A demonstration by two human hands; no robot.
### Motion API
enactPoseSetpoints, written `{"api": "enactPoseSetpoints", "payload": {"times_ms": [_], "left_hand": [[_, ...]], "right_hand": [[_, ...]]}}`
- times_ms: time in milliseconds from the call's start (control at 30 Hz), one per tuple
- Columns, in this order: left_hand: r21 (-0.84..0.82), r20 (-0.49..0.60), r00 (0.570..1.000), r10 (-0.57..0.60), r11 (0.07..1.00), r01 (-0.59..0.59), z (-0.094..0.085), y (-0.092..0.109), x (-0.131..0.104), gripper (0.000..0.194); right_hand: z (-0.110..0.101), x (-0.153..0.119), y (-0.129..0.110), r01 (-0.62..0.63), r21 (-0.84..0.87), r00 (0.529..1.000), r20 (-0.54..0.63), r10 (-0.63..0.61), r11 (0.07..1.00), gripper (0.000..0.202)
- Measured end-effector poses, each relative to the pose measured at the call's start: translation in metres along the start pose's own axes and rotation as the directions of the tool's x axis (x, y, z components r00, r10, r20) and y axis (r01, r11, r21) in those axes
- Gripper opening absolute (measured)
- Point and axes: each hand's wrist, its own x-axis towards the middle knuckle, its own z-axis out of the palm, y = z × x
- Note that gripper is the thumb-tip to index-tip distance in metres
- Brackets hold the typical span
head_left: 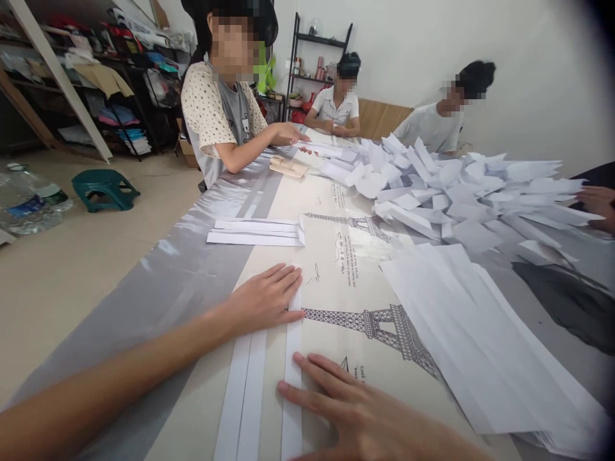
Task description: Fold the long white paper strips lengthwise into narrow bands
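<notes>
Flat on the paper goes the left hand (269,296), fingers laid side by side, thumb a little apart, palm down over the far end of a narrow white strip (293,339); and the right hand (336,400) is spread wide, nothing pinched, its fingertips at the same strip nearer the wearer! So the strip lies lengthwise under both hands, running toward the bottom edge, with a bare stretch showing between them. Just left of it, a pair of similar strips (250,390) lies side by side, and beyond the left hand there's a small group of folded strips (257,234), set crosswise. Underneath it all, a tablecloth (276,365) with a printed tower (384,323), right beside the strip. Over to the right, a stack of white sheets (490,346), and past that, a great jumbled heap of folded papers (442,186)! Across at the far left side, a co-worker in dotted sleeves (204,105) holds white paper, two more people seated beyond
</notes>
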Motion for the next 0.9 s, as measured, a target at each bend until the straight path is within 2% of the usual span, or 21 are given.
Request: {"api": "enactPoseSetpoints", "payload": {"times_ms": [100, 367, 567, 800, 900], "left_hand": [[0.024, 0.010, 1.000, -0.003, 1.000, 0.002, -0.001, 0.004, -0.001, 0.068], [-0.051, 0.013, 0.999, -0.040, 0.998, 0.041, -0.005, 0.008, -0.003, 0.067], [0.019, 0.027, 0.998, -0.062, 0.998, 0.061, -0.009, 0.010, -0.002, 0.066], [-0.019, -0.010, 0.992, -0.123, 0.992, 0.122, -0.007, 0.013, -0.002, 0.065], [-0.076, -0.047, 0.990, -0.133, 0.989, 0.129, -0.003, 0.012, -0.003, 0.059]], "right_hand": [[0.001, 0.001, 0.000, -0.005, -0.020, 1.000, 0.013, 0.005, 1.000, 0.047], [-0.002, 0.002, -0.002, -0.006, -0.049, 1.000, -0.008, 0.006, 0.999, 0.042], [-0.001, 0.001, -0.003, -0.013, -0.061, 1.000, -0.029, 0.011, 0.998, 0.042], [0.001, 0.002, -0.003, -0.014, -0.090, 0.999, -0.050, 0.010, 0.996, 0.039], [0.002, 0.002, -0.002, -0.013, -0.084, 0.999, -0.050, 0.008, 0.996, 0.040]]}}
